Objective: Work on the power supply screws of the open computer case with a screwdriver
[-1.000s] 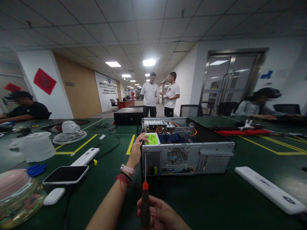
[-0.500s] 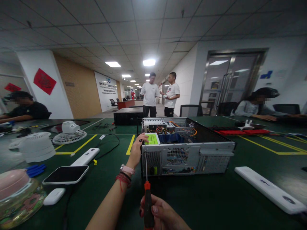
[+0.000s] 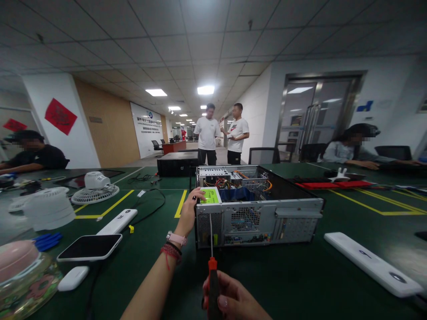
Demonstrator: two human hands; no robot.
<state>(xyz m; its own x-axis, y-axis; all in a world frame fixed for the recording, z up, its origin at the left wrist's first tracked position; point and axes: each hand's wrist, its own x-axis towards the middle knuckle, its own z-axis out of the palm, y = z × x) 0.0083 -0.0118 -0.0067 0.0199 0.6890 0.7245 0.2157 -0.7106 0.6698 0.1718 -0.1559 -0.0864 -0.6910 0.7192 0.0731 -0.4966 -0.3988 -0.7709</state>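
Observation:
An open computer case [image 3: 260, 222] lies on the green table, its rear panel facing me. At its near left corner, my left hand [image 3: 191, 206] grips the edge, fingers bent over onto the power supply [image 3: 211, 195] with its bright green label. Low in the view, my right hand [image 3: 233, 295] is closed around the handle of a screwdriver [image 3: 212, 278]. The handle is black and red. Its thin shaft points up and away, with the tip in front of the mesh grille [image 3: 218, 220] under the power supply; whether it touches is unclear. Cables and boards show inside the case.
Left stand a smartphone [image 3: 90, 247], a white power bank [image 3: 117, 221], a small fan [image 3: 95, 186] and a pink-lidded jar [image 3: 23, 275]. Another white power bank [image 3: 370, 262] lies right. A black case [image 3: 176, 164] is behind. People sit at both sides; two stand beyond.
The screwdriver and my right hand have shifted right, moving the tip along the grille. My left hand stays on the case corner. The whole view has shifted slightly.

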